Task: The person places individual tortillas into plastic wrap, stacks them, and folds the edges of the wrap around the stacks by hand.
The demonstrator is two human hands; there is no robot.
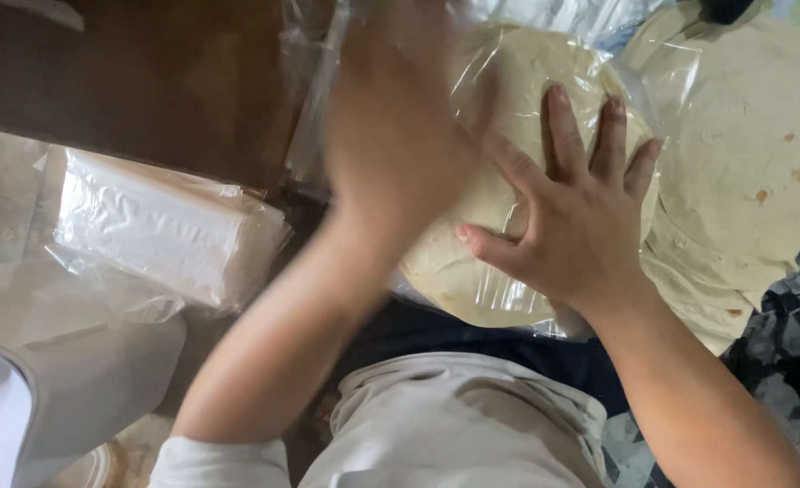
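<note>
Here, two hands work a bagged stack of flour tortillas point(508, 163) on the lap.
Right hand point(580, 226) lies flat, fingers spread, steadying it; left hand point(395, 136) is blurred at the clear plastic bag point(327, 81), fingers unreadable.

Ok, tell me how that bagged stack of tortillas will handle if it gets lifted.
The bagged tortilla stack would probably flop and sag at unsupported edges, since the rounds look thin and soft. The glossy, wrinkled plastic likely feels slippery, so the rounds may slide inside. The right hand lies spread flat on it; the left hand is blurred above.
</note>
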